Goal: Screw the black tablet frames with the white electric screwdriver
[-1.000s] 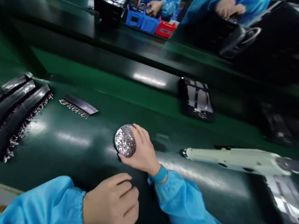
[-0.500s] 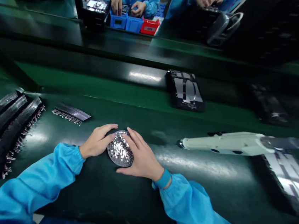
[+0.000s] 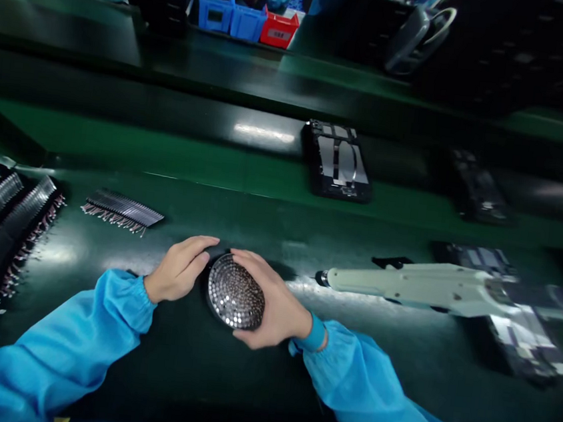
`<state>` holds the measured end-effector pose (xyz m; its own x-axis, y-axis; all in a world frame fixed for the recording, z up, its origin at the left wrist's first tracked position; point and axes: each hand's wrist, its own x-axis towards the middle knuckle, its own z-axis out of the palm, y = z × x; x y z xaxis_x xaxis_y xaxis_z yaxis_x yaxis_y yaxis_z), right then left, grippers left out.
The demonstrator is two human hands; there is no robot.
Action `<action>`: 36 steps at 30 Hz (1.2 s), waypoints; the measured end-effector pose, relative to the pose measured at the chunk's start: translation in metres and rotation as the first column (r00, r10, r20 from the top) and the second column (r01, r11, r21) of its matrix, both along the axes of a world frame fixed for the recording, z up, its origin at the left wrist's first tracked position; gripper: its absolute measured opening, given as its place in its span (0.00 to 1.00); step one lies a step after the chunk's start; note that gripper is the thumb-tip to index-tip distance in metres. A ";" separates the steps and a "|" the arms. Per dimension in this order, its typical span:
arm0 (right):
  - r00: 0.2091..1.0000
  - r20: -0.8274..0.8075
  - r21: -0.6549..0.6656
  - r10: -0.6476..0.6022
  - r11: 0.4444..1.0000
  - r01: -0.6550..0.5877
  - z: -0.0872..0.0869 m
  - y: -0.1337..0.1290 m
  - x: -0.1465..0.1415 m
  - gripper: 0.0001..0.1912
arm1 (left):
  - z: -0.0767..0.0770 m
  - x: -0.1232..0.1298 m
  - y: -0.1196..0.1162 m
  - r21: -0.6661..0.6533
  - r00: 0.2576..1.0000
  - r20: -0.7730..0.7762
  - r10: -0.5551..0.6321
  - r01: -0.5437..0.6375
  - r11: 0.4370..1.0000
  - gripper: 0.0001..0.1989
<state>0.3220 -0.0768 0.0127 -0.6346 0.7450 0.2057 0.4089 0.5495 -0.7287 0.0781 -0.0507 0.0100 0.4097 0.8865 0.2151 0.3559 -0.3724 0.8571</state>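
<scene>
My right hand (image 3: 276,304) curves round the right side of a round dish (image 3: 233,290), its thumb at the near edge and fingers at the far edge. Small shiny dots, too small to name, cover the dish's face. Just left of it is my left hand (image 3: 180,271), fingers stretched out, holding nothing and slightly apart from the rim. To the right lies a pale green electric screwdriver (image 3: 414,285), its tip pointing toward my right hand.
Rows of black parts with thin wires (image 3: 15,257) lie at the left, with a shorter row (image 3: 123,209) nearby. Opened device bodies (image 3: 340,160) rest behind and at the right. Blue bins (image 3: 248,23) and a red bin (image 3: 279,29) stand across the bench by co-workers' hands.
My left hand has come off the dish. My right hand keeps its hold, and the dish has shifted slightly right and nearer. The whole view has also shifted.
</scene>
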 end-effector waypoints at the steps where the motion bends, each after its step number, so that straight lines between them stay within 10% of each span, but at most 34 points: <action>1: 1.000 -0.015 -0.012 0.002 1.000 -0.003 0.001 -0.001 0.002 0.57 | 0.000 0.000 0.000 -0.001 1.000 0.006 0.001 -0.001 1.000 0.18; 22: 0.963 -0.257 -0.107 0.079 0.988 -0.110 -0.004 -0.010 0.007 0.55 | 0.004 -0.008 0.003 0.003 0.997 -0.062 0.045 -0.045 0.999 0.17; 36: 0.995 -0.051 0.013 -0.088 0.996 0.088 -0.003 -0.014 0.016 0.57 | 0.006 -0.008 0.004 0.132 0.993 -0.113 0.027 -0.012 0.991 0.12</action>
